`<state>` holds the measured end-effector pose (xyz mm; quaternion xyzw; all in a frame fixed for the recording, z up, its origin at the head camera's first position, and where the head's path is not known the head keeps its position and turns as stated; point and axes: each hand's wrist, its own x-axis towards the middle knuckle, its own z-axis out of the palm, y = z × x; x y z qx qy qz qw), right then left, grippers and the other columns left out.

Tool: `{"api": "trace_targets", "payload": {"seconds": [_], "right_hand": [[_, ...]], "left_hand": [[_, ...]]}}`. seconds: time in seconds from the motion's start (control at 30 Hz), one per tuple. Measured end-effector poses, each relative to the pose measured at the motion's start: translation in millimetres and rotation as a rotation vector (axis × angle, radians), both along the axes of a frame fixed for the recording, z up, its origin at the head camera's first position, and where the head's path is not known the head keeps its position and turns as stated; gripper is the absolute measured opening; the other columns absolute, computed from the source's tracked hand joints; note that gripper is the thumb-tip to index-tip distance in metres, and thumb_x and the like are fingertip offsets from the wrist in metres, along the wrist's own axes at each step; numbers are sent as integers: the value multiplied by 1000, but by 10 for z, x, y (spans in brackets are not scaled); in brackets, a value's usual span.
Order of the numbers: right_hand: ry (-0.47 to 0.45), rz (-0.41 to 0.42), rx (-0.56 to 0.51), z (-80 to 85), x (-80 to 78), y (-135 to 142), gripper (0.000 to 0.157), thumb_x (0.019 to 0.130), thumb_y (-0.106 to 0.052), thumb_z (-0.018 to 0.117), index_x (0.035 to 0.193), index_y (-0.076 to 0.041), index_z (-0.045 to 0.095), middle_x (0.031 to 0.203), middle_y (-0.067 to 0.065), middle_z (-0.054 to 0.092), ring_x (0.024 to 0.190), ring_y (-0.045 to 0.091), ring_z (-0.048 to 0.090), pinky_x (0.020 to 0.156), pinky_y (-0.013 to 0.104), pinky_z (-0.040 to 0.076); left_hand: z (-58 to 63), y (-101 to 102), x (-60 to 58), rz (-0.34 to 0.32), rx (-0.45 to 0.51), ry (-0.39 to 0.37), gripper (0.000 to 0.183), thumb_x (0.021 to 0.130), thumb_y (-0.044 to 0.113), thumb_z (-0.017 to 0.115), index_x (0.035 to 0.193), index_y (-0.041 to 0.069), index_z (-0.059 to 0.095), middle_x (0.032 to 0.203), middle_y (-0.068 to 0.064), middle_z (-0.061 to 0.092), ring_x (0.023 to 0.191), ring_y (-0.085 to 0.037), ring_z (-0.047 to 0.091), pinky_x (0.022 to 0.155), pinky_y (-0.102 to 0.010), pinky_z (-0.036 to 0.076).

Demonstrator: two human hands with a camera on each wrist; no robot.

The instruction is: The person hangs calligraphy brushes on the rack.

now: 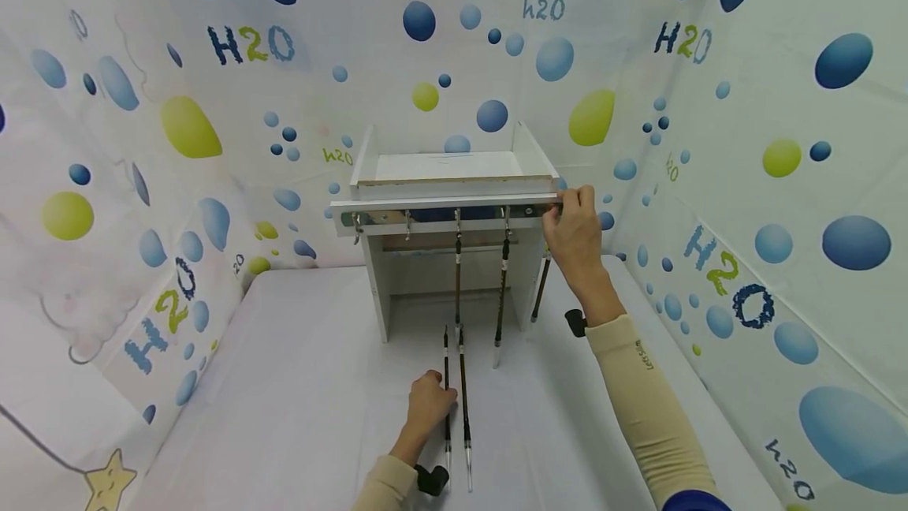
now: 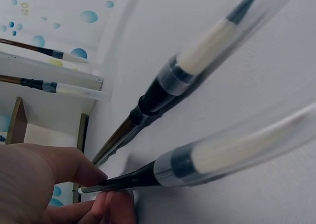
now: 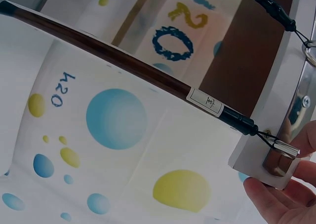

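Bubble-printed sheeting surrounds a white-covered table bearing a white rack. The left hand pinches, between thumb and fingers, a capped brush in front of the rack; a second brush lies just beside it. The right hand grips the right end of the hook rail, from which three hanging brushes dangle.

Brushes: five, being three hanging brushes and two lying brushes; hooks: five; metal rail: one; white stand: one; table: one; hands: two, one left hand, one right hand; beige sleeves: two; black wrist pieces: two; printed star: one.
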<state>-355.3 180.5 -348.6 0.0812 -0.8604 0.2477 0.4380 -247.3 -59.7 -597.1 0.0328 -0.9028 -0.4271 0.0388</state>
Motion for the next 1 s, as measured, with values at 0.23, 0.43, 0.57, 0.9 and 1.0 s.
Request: {"api": "trace_targets", "payload": {"seconds": [0.23, 0.43, 0.57, 0.9, 1.0], "right_hand": [[-5, 6, -2, 8, 18, 2, 25, 90, 0, 60, 112, 12, 62, 103, 25, 51, 87, 39, 66, 76, 44, 60], [-4, 5, -1, 11, 21, -4, 26, 90, 0, 59, 113, 13, 61, 104, 25, 50, 85, 38, 66, 74, 44, 60], [-4, 7, -4, 13, 17, -3, 26, 90, 0, 59, 113, 12, 61, 103, 25, 50, 85, 39, 66, 74, 44, 60], [0, 11, -18, 26, 23, -9, 25, 89, 1, 60, 111, 13, 61, 104, 26, 51, 87, 41, 66, 74, 46, 60], [0, 9, -19, 22, 23, -11, 25, 89, 1, 60, 111, 13, 61, 103, 26, 51, 86, 41, 66, 73, 46, 60]], "left_hand": [[13, -42, -13, 4, 28, -33, 38, 78, 12, 67, 108, -12, 65, 96, -23, 72, 72, -23, 62, 60, -36, 53], [72, -59, 1, 25, 73, -18, 33, 79, 11, 67, 105, -9, 66, 85, -16, 73, 69, -20, 65, 56, -31, 51], [130, -84, 7, 45, 97, 3, 33, 78, 12, 67, 104, -8, 66, 81, -13, 70, 66, -18, 62, 54, -30, 48], [305, -155, 77, 50, 140, 14, 35, 80, 14, 66, 110, -5, 65, 83, -10, 69, 65, -16, 58, 55, -29, 45], [381, -164, 104, 42, 160, 30, 35, 81, 13, 66, 111, -6, 65, 81, -8, 68, 63, -15, 54, 54, -28, 44]]}}
